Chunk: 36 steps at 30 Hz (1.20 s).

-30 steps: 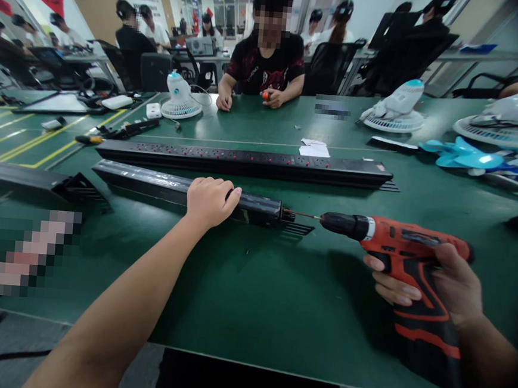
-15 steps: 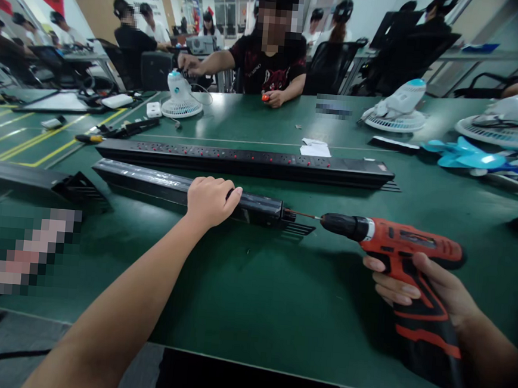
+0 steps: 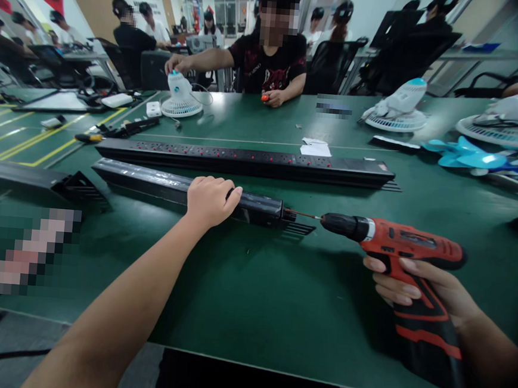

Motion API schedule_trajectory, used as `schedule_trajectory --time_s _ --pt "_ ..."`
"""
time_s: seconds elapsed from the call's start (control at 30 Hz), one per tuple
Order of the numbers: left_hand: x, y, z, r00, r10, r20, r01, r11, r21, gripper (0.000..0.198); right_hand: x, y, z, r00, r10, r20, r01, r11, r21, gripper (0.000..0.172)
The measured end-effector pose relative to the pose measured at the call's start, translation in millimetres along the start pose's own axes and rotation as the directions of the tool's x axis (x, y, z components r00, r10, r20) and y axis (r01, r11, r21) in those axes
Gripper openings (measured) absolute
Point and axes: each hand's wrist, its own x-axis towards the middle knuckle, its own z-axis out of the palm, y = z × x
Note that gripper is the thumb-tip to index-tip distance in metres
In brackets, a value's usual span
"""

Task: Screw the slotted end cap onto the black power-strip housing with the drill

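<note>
My left hand is wrapped over a long black power strip that lies on the green table, its socket side not in sight. In my right hand is a red and black cordless drill, gripped by the handle. From its chuck a long thin bit reaches left to the strip's right end, where a slotted end bracket sticks out. Whether the bit sits in a screw there is too small to tell. Just behind lies a second black power strip with a row of sockets and red dots facing up.
Another black strip lies at the left. Across the table a co-worker touches a white fan. Another fan, blue fan blades and white paper lie farther back.
My right thumb has shifted slightly on the drill handle. Both hands, drill and strip otherwise stay in place. The co-worker's hand has moved left onto the top of the fan.
</note>
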Motion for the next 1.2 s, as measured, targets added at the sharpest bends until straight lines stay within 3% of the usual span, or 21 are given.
schedule_trajectory --time_s 1.2 --pt "0.3 -0.6 0.3 1.0 0.005 0.006 -0.005 1.0 0.004 0.052 -1.1 0.4 2.2 0.998 -0.013 -0.069 0.016 0.999 0.032 0.021"
